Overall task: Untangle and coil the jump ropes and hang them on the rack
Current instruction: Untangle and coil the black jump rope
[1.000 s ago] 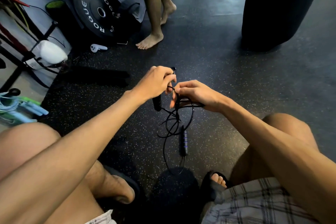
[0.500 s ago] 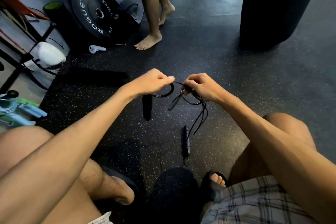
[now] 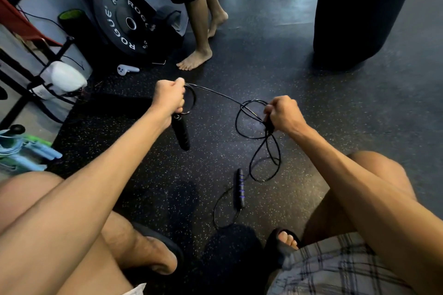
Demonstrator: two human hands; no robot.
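Left hand: left hand (image 3: 169, 97) is a fist closed round the rope (image 3: 215, 93); below the plate (image 3: 119, 21) and a little right of it
Right hand: right hand (image 3: 282, 112) has its fingers curled, pinching a bunch of rope loops; farther right of the plate than the left hand, and slightly lower
Rope: thin black cord; one strand runs taut from fist to fist; several loops hang tangled under the right hand
Handle: black handle (image 3: 181, 134) hangs just under the left hand, tilted; directly below the plate
Second handle: second handle (image 3: 239, 188), black with purple bands, sits well below and right of the plate; whether it touches the floor (image 3: 335, 115) cannot be told; a loop of cord curls from its near end
Rack: rack (image 3: 16, 110) stands left of the plate
Blue ropes: blue ropes (image 3: 40, 151) lie bundled far below-left of the plate
Controller: white controller (image 3: 127, 70) lies just under the plate
Foot: a second person's bare foot (image 3: 195, 60) stands just right of the plate
Bag: dark bag (image 3: 359, 7) stands far right of the plate
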